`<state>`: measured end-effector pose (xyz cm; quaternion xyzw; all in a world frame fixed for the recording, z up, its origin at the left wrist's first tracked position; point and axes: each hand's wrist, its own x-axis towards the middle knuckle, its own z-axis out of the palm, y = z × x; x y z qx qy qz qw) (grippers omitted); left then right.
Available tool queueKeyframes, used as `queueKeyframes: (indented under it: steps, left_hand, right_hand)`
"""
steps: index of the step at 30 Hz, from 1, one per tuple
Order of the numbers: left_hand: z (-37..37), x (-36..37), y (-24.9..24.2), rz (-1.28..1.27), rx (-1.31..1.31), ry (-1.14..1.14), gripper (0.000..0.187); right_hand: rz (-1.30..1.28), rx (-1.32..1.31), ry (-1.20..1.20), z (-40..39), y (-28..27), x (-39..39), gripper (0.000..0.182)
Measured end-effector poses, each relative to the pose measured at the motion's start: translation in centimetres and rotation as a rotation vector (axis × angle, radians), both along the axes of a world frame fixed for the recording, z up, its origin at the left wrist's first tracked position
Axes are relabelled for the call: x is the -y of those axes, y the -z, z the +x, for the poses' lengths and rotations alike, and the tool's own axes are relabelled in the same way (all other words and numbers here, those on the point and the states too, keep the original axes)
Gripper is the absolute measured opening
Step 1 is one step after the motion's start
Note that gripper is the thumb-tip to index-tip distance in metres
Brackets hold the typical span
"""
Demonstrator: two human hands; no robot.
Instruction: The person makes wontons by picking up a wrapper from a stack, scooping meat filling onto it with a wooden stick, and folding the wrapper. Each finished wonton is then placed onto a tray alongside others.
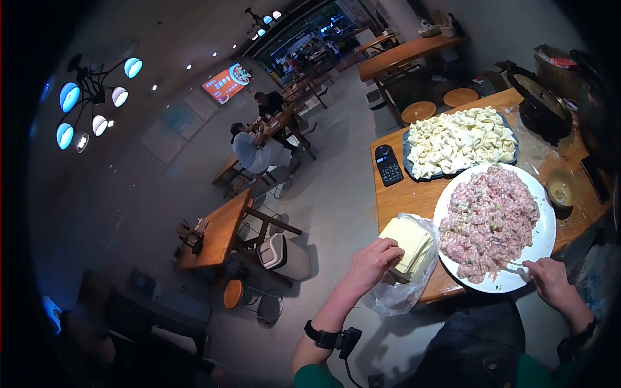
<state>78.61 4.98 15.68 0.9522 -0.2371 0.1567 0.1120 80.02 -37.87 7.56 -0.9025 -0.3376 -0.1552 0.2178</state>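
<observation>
A stack of pale yellow wrappers (409,240) lies in a clear plastic bag (401,296) at the table's near edge. My left hand (374,264) is closed at the stack's left side, fingertips on the wrappers. Beside them, a large white plate (545,223) holds a mound of pink minced filling (488,220). My right hand (548,279) grips a thin utensil (517,264) whose tip meets the filling at the plate's lower right. Behind the plate, a dark tray (407,163) is heaped with folded dumplings (460,139).
On the wooden table (387,204) are a black phone-like handset (389,165), a small bowl (561,187) and a dark round container (543,107). A dark flat object (594,179) lies at the right. Two people (255,145) sit at a farther table.
</observation>
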Motion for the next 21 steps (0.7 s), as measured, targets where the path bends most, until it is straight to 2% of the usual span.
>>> queueKeyframes:
  steps: [2,6,8,9,10,11,12,13,15,16,18,19,21]
  left_hand:
    - [0.0,0.2,0.0,0.027,0.012,-0.015,0.018]
    - [0.4,1.0,-0.2,0.072,0.031,-0.001,0.016]
    - [0.9,1.1,0.1,-0.007,0.076,-0.03,0.012]
    - [1.2,0.5,0.6,-0.158,-0.096,-0.154,0.006]
    - [1.3,0.6,0.6,-0.406,-0.166,-0.269,0.003]
    - [1.8,-0.2,1.3,-0.737,-0.271,-0.29,0.005]
    - [2.3,-0.8,1.7,-0.963,-0.232,-0.233,0.009]
    - [2.6,-1.6,1.8,-1.001,-0.199,-0.348,0.015]
    - [2.3,-1.1,1.4,-1.431,-0.201,-0.125,0.024]
    - [2.0,-0.6,1.3,-1.434,-0.212,-0.121,0.024]
    - [0.7,0.5,1.6,-1.962,-0.435,0.097,0.034]
    - [0.0,1.4,1.9,-1.962,-0.437,0.093,0.034]
    - [-1.8,4.1,2.8,-2.247,-0.649,0.07,0.043]
  right_hand:
    - [-0.093,-0.041,-0.013,0.1,0.0,-0.1,0.032]
    - [-0.11,-0.09,-0.062,0.8,-0.4,0.3,0.032]
    - [-0.117,-0.115,-0.09,1.0,-0.2,0.5,0.034]
    - [-0.105,-0.123,-0.109,1.2,-0.3,0.6,0.035]
    - [-0.12,-0.142,-0.1,1.2,-0.5,0.7,0.037]
    - [-0.125,-0.15,-0.099,1.1,-0.7,0.8,0.039]
    - [-0.137,-0.157,-0.073,1.1,-0.7,1.1,0.039]
    - [-0.107,-0.127,-0.091,1.1,-0.7,1.2,0.042]
    - [-0.081,-0.104,-0.099,0.9,-0.7,1.1,0.044]
    - [-0.039,-0.094,-0.127,0.8,-0.7,0.9,0.046]
    - [0.008,-0.116,-0.159,0.5,-1.2,-0.1,0.049]
    - [0.009,-0.12,-0.159,0.4,-1.0,-0.6,0.049]
    - [0.0,-0.131,-0.149,0.2,-0.2,-1.7,0.048]
